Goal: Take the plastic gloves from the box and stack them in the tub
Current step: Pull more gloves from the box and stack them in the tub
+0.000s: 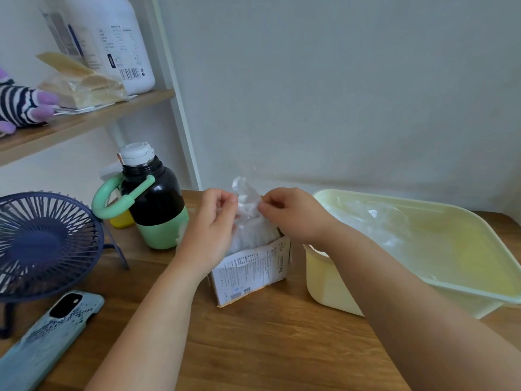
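Observation:
A small white cardboard box [251, 273] with printed text stands open on the wooden table. A bunch of clear plastic gloves [248, 213] sticks up out of it. My left hand [210, 224] pinches the gloves at their left side, and my right hand [290, 214] pinches them at their right side, both just above the box. To the right sits a pale yellow tub [462, 283], with several clear gloves [372, 221] lying inside it near its back left corner.
A black and green flask [156, 198] with a mint handle stands left of the box. A dark blue desk fan [42, 244] and a phone [48, 337] in a light blue case lie at the left. A shelf [84, 119] with bottles hangs above.

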